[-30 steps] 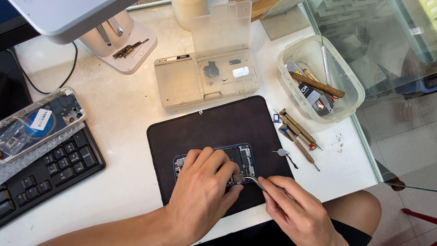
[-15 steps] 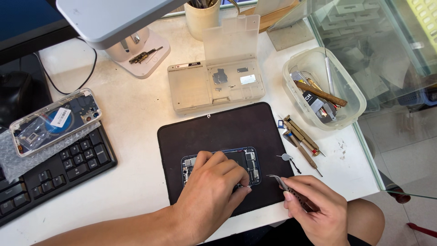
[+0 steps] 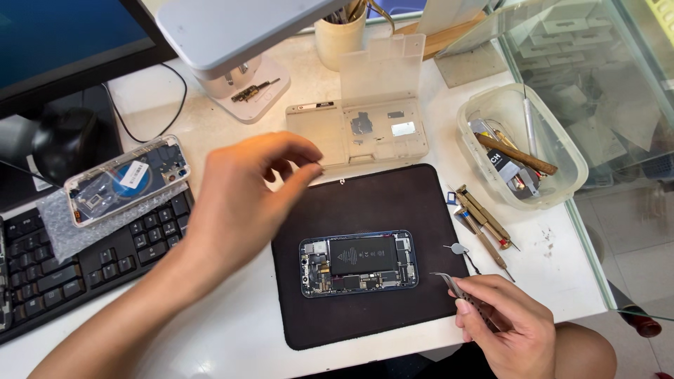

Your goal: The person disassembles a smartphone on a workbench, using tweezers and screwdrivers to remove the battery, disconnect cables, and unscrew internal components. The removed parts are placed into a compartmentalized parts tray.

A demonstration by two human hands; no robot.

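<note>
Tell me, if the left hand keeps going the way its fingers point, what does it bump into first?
Probably the clear plastic parts tray: the left hand points its fingers up and right toward the tray's near edge. Height is unclear, so it may pass above.

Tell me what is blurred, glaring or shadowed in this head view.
Head view: the raised left hand is smeared by motion blur; the opened phone on the dark mat is sharp; the glass panel at right shows pale reflections; light is even, with only soft shadows; the right hand holding tweezers is fairly crisp.
</note>
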